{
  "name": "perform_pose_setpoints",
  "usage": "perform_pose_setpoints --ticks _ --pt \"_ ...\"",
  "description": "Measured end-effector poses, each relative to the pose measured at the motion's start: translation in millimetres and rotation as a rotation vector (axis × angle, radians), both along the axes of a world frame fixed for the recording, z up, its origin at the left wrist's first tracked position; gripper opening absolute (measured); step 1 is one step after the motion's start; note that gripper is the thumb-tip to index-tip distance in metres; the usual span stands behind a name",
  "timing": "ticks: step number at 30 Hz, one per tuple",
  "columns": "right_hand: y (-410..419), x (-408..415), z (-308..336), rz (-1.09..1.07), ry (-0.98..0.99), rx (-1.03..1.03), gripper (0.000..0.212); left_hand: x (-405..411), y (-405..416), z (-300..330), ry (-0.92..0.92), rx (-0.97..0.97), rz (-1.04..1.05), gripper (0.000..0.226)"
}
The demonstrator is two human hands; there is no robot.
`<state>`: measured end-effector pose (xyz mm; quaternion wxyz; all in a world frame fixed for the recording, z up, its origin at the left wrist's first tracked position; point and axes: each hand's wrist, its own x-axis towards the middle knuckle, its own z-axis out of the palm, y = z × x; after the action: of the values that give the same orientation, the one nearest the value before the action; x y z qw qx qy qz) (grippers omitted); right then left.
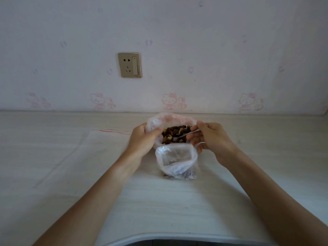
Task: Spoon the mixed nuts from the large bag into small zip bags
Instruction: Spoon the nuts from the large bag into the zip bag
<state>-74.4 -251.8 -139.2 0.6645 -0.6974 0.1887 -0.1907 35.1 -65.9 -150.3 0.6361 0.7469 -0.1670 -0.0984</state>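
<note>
At the centre of the frame, the large bag (156, 125) stands open on the pale table (71, 166), filled with dark and tan mixed nuts (174, 134). The left hand (142, 140) grips its left rim, fingers curled over the plastic. The right hand (211, 139) pinches the handle of a spoon (184, 134), whose bowl seems to lie among the nuts, though it is blurred. Just below, a small zip bag (175, 160) stands open, touching the large bag, with a few pieces at its bottom. Flat empty zip bags (106, 137) lie at left centre.

brown nuts (174, 134); clear red-striped small bag (175, 158); gold socket (129, 65).
</note>
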Motion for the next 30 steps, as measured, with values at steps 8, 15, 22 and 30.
perform_pose_setpoints --ticks 8,15,22,30 --pt "0.4 -2.5 0.6 -0.002 -0.003 0.070 0.036 1.3 -1.0 -1.7 -0.003 -0.035 -0.029 0.011" --pt "-1.5 -2.3 3.9 -0.056 -0.022 0.095 0.038 1.6 1.8 -1.4 -0.011 -0.041 -0.026 0.011" --pt "-8.2 -3.4 7.9 -0.129 -0.056 0.097 0.039 2.3 4.9 0.1 -0.089 0.017 0.015 0.011" --pt "-13.6 -9.9 14.8 -0.060 -0.182 0.178 0.038 7.3 21.6 2.9 -0.303 0.232 0.030 0.022"
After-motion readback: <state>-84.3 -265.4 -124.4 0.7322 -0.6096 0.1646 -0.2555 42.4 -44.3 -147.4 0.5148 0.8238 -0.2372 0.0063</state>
